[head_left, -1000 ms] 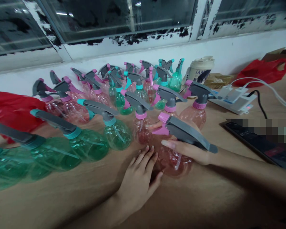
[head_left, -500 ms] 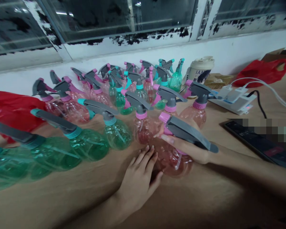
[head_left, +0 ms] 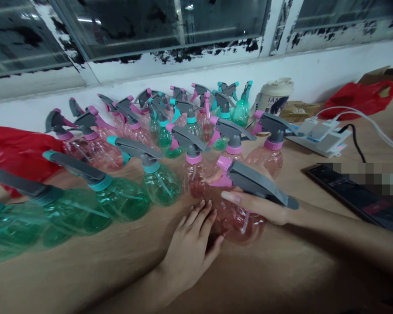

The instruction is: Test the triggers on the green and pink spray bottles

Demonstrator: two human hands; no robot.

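Note:
A clear pink spray bottle with a grey and pink spray head stands upright on the table before me. My right hand is closed around its neck just under the spray head, thumb on the near side and a fingertip showing beyond the trigger. My left hand lies on the table at the bottle's left side, fingers stretched out; whether they touch it I cannot tell. Behind are another pink spray bottle and a green spray bottle. More green bottles line up to the left.
Several pink and green spray bottles crowd along the wall. A red plastic bag lies at left, another red bag at back right. On the right are a white cup, a power strip with cables and a phone.
My right thumb and fingers have shifted slightly around the bottle's neck, and the spray head has tipped or turned a little. My left hand stays in place.

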